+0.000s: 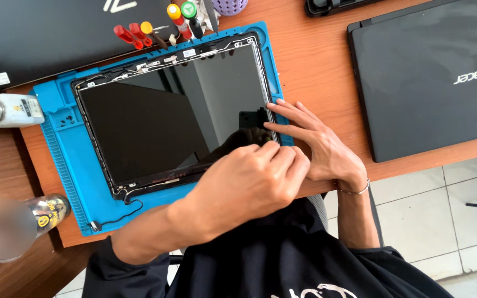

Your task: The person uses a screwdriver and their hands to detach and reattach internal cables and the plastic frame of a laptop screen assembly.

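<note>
Under left hand (249, 179): panel (167, 121) corner hidden

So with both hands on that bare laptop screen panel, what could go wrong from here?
The left hand and right hand press at the right edge of the screen panel, which lies bare in its frame; uneven pressure could crack the glass. The thin cable trailing off the lower left corner onto the blue mat could snag if the panel shifts. The glass bottle lying at the table edge might roll off.
</note>
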